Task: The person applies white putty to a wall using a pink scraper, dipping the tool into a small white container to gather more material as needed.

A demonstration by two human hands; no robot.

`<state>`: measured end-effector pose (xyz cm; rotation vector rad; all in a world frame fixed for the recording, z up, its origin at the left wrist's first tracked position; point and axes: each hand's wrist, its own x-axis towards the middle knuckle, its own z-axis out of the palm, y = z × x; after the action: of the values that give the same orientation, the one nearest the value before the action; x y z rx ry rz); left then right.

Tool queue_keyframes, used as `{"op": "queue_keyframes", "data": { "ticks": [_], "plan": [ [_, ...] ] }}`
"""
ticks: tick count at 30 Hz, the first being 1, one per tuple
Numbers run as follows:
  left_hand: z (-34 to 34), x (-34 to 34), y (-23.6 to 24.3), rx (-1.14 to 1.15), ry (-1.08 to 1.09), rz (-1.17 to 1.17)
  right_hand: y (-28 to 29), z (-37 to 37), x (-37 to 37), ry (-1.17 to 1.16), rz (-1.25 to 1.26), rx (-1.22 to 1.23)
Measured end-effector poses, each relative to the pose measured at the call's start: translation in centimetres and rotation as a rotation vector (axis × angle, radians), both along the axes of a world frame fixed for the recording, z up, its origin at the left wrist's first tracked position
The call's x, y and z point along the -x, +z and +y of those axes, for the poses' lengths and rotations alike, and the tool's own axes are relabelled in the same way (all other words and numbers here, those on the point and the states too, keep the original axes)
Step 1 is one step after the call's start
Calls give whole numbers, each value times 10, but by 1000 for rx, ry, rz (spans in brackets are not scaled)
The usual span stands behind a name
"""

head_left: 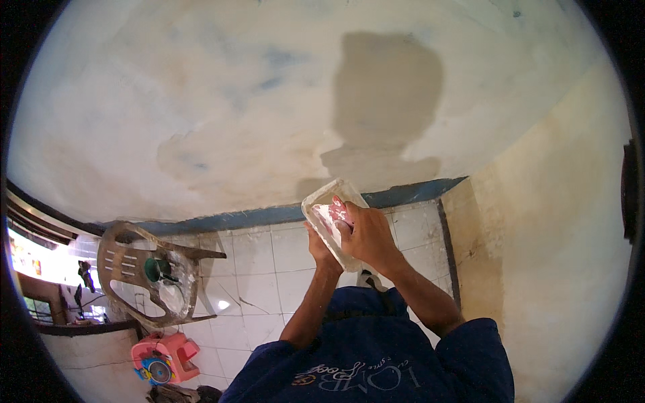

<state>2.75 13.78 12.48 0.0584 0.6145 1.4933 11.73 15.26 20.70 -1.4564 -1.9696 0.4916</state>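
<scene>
A shallow off-white rectangular tray (352, 191) is tilted in front of my body, close to the foot of the wall. My left hand (322, 251) supports it, wrapped around its left side with the fingers mostly hidden underneath. White paste (324, 213) coats part of the inside. Over the tray, my right hand (371, 235) is closed around a reddish-pink tool (340, 212) smeared with the same paste. Its exact kind is hidden by my fingers.
Patchy, pale walls (255, 114) meet at a corner on the right, with a blue band (269, 216) along the bottom. On the tiled floor (254, 252), a dirty plastic chair (114, 252) holds a dark green container (156, 270). A pink toy-like object (181, 356) lies below it.
</scene>
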Motion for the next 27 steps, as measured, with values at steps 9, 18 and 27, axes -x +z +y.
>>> {"op": "queue_keyframes", "data": {
  "ticks": [9,18,27],
  "plan": [
    [5,-28,-22,-226,27,-63,31,-5,-54,-18,27,46],
    [7,-58,-12,-73,115,88,14,11,-65,14,0,-26],
    [7,-79,-1,-68,98,156,19,10,-79,93,-26,-1]
  ]
}}
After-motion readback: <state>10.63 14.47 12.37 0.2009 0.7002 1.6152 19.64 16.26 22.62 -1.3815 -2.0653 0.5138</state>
